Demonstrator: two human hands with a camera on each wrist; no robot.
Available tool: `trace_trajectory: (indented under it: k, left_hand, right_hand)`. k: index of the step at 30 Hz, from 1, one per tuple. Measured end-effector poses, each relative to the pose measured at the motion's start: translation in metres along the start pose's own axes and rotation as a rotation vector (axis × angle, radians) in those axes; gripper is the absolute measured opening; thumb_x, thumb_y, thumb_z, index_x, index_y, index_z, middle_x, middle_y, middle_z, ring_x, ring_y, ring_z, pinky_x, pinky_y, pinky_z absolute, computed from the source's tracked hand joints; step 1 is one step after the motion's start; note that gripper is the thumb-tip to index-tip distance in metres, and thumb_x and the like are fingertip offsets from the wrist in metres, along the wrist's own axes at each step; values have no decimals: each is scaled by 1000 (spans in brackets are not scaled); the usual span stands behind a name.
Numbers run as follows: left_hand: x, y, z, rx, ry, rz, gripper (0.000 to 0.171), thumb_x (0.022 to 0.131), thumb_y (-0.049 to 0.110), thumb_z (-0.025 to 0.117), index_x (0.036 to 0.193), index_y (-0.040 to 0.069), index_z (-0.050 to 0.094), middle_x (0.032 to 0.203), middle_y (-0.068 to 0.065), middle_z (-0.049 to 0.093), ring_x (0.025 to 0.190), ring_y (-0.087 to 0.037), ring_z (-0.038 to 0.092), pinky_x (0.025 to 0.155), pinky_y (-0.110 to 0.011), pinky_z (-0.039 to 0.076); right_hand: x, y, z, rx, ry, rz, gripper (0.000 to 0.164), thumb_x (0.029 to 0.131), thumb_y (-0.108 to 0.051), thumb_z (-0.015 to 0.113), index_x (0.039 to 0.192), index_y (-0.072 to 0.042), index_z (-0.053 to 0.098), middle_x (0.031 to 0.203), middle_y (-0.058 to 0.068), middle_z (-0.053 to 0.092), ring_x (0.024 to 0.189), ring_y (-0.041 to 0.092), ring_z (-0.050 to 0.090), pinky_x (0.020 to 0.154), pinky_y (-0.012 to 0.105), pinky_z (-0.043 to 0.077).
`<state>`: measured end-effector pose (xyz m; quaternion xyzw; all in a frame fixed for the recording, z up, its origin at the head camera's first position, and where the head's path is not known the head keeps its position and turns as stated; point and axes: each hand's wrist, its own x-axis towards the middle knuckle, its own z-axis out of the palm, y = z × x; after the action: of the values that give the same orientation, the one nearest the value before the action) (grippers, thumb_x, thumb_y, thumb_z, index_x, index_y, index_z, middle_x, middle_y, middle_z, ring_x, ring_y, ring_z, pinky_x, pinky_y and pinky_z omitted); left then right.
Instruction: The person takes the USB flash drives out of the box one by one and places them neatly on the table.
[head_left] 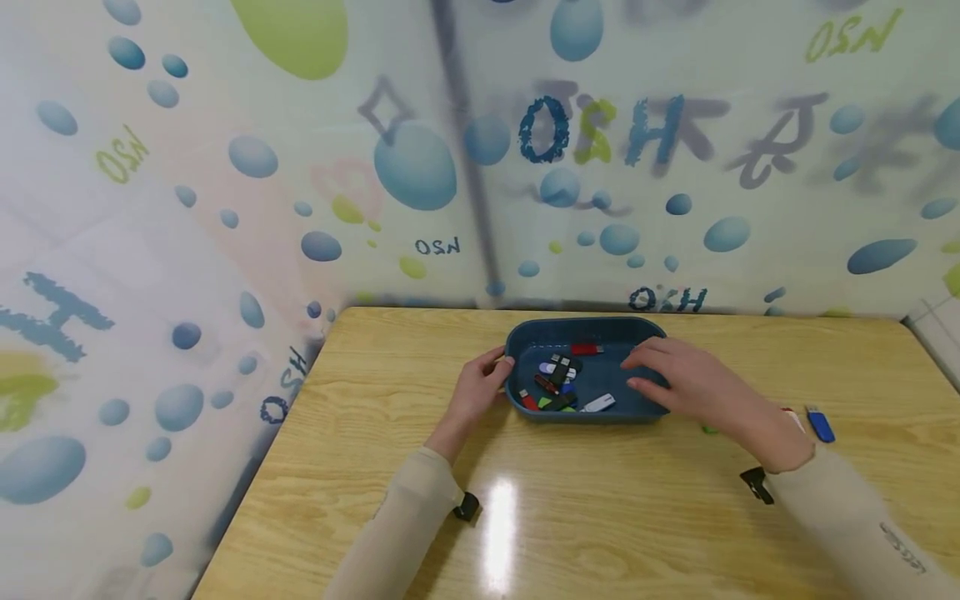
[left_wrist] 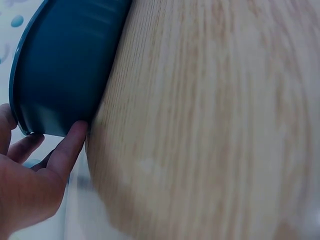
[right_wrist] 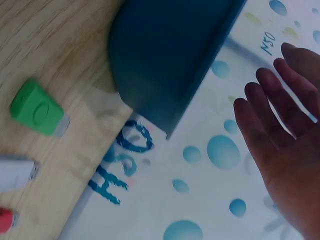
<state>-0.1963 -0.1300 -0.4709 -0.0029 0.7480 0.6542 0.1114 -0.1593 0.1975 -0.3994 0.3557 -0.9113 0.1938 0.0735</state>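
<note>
A dark blue plastic tray (head_left: 611, 379) stands near the table's back edge with several USB flash drives inside. Most lie heaped at its left, black ones (head_left: 559, 372) among them; a red flash drive (head_left: 585, 349) lies toward the back and a white one (head_left: 599, 403) by the front wall. My left hand (head_left: 478, 389) grips the tray's left end, thumb at the rim and fingers (left_wrist: 70, 142) against the outer wall. Over the tray's right end hovers my right hand (head_left: 693, 385), its fingers (right_wrist: 245, 117) apart and relaxed, with nothing held.
On the wooden table (head_left: 600, 508), right of the tray, lie a green flash drive (right_wrist: 37, 109), a white one (right_wrist: 16, 173), a red one (right_wrist: 6, 220) and a blue one (head_left: 821, 425). A patterned curtain (head_left: 420, 167) hangs behind the table and along its left side.
</note>
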Motion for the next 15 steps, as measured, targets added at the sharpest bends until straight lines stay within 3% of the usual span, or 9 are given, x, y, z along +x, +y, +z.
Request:
trace_trajectory:
  k: [6, 15]
  left_hand:
    - [2, -3, 1, 6, 5, 5, 48, 109, 27, 56, 152, 6, 52, 136, -22, 62, 118, -35, 66, 90, -43, 61]
    - [2, -4, 1, 17, 23, 0, 47, 109, 26, 56, 151, 6, 53, 134, -20, 63, 113, -31, 68, 87, -41, 62]
  right_hand:
    - [20, 3, 23, 11, -95, -76, 20, 92, -9, 79, 111, -9, 75, 110, 4, 69, 104, 26, 66, 87, 47, 58]
    - [39, 8, 44, 14, -295, -54, 19, 91, -12, 80, 110, -12, 75, 109, 1, 69, 101, 23, 67, 87, 43, 58]
